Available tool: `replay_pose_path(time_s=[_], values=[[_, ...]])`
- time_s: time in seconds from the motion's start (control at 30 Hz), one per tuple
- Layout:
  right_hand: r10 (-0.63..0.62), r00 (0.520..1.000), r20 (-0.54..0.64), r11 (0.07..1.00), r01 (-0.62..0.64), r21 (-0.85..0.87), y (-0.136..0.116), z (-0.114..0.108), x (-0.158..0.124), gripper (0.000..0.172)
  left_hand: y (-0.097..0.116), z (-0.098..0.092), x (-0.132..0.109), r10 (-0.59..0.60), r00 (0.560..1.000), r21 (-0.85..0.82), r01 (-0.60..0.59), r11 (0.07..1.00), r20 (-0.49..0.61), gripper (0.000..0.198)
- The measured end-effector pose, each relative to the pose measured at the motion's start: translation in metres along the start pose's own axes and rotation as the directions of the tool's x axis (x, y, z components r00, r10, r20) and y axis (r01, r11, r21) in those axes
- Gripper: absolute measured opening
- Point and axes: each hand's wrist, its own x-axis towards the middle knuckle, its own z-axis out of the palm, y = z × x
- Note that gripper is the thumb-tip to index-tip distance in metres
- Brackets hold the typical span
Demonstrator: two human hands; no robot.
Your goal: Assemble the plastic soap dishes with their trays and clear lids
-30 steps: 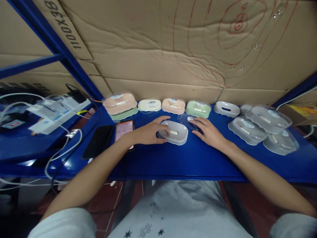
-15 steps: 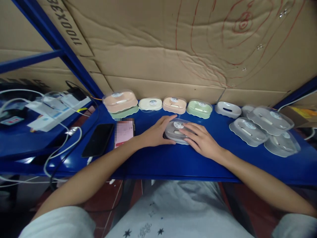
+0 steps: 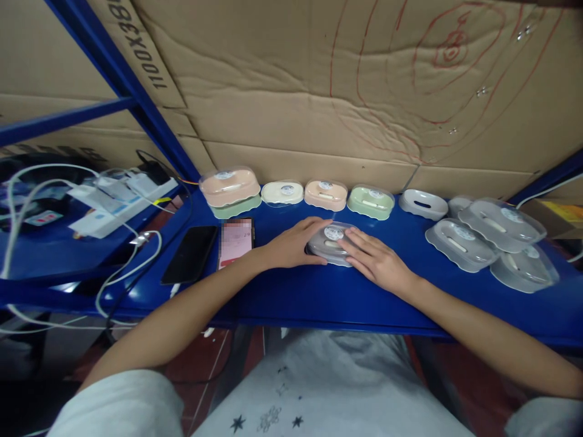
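In the middle of the blue table sits a grey soap box with a clear lid and a round white sticker. My left hand curves around its left end, thumb at the near side and fingers at the far side. Against the lid's right side press the fingers of my right hand, so both hands hold the box. Its right end is partly hidden. Behind it stand a cream soap box, a pink one, a green one and a grey base without a lid.
Several grey lidded soap boxes are heaped at the right. At the left, a pink box rests on a green one. Two phones, one dark and one lit, lie near a power strip with cables. Cardboard backs the table.
The whole view has shifted slightly, so things appear a little further right. Both hands keep almost the same hold on the grey soap box.
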Motion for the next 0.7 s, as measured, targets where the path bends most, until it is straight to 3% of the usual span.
replay_pose_path(time_s=[0.27, 0.43, 0.57, 0.63, 0.7], values=[[0.041, 0.999, 0.000, 0.996, -0.041, -0.080, -0.009, 0.003, -0.004, 0.053, 0.004, -0.002, 0.000, 0.043, 0.999, 0.025, -0.044, 0.999, 0.010, 0.097], [0.056, 0.998, -0.014, 0.994, -0.054, 0.090, 0.002, 0.008, 0.000, 0.069, 0.001, -0.004, -0.002, 0.047, 0.999, 0.021, -0.048, 0.999, 0.023, 0.098], [0.034, 0.999, -0.031, 0.986, -0.029, 0.162, 0.009, 0.008, 0.005, 0.071, -0.001, -0.019, -0.003, 0.109, 0.992, -0.015, -0.108, 0.994, 0.057, 0.091], [0.006, 0.999, -0.049, 0.990, 0.001, 0.139, 0.015, 0.003, 0.009, 0.068, -0.007, -0.032, -0.002, 0.079, 0.997, -0.009, -0.079, 0.997, 0.013, 0.079], [0.024, 0.996, -0.084, 0.996, -0.016, 0.087, 0.027, -0.004, 0.013, 0.064, -0.019, -0.046, 0.000, -0.005, 0.995, 0.046, 0.010, 0.999, -0.104, 0.069]])
